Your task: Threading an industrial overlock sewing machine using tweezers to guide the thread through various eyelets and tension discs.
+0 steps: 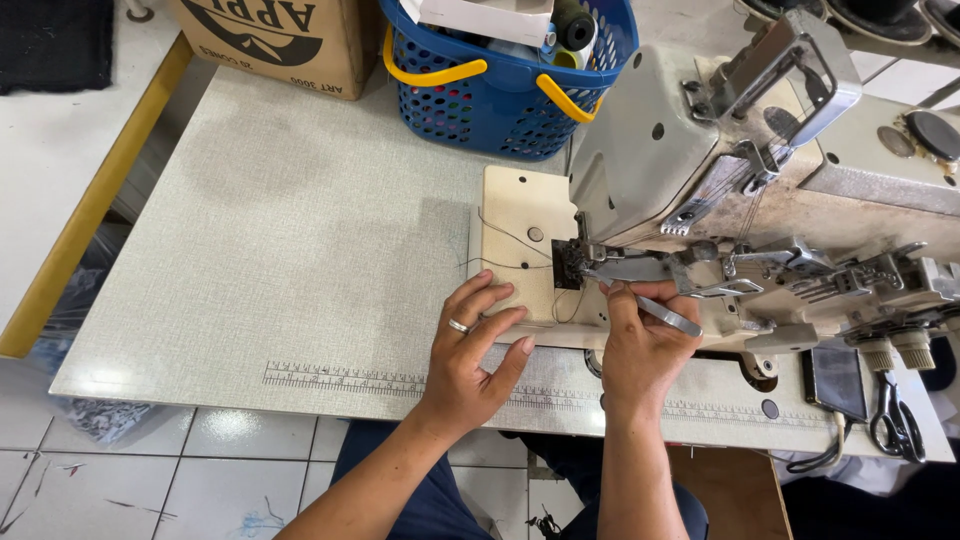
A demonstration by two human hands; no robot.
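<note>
Right hand (645,340) pinches tweezers (655,312), tips aimed at the needle area (572,262) of the sewing machine (700,180), likely for fine thread work. Left hand (470,345) rests flat and empty on the machine bed (515,215), steadying. Basket (500,90) stands behind.

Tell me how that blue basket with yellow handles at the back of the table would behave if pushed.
The blue basket would probably slide rather than roll, since it sits flat on the table. Its perforated plastic walls suggest a light shell, but the thread cones and box inside likely add weight. Piled contents might shift.
</note>
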